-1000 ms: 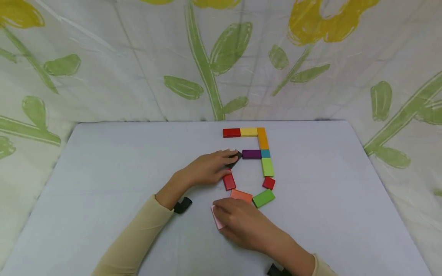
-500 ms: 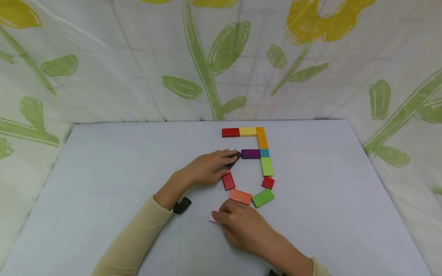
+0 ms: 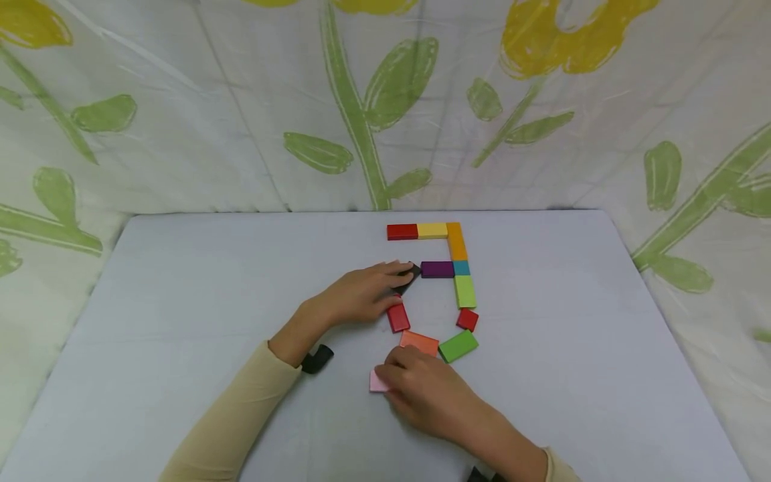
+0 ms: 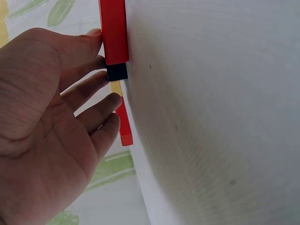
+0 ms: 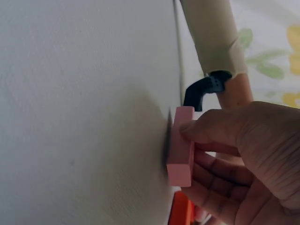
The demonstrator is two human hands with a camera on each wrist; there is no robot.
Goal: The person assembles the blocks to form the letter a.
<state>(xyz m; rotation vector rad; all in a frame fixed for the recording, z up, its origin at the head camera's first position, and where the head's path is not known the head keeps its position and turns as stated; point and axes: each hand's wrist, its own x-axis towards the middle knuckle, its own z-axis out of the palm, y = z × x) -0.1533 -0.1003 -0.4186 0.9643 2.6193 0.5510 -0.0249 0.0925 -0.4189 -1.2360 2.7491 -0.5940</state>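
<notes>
My right hand (image 3: 430, 393) pinches a pink block (image 5: 181, 147) between thumb and fingers, close over the white table. In the head view, the fingers hide most of that block, and its left end shows just below an orange-red block (image 3: 420, 342). Farther up, the fingers of my left hand (image 3: 361, 293) lie loosely extended over a black block (image 4: 117, 72), partly covering it. The left thumb is at the upper end of a red block (image 3: 399, 318). Both blocks belong to a looped outline of coloured blocks lying flat.
The outline continues through a green block (image 3: 458, 346), a small red block (image 3: 467, 319), a lime block (image 3: 464, 292), a blue block (image 3: 461, 268) and a purple block (image 3: 437, 269). Above run an orange block (image 3: 457, 241), a yellow one (image 3: 432, 230) and another red one (image 3: 402, 231).
My right hand has turned the pink block from a lengthwise slant to lying crosswise, shifting slightly. The left hand has stayed on the black block.
</notes>
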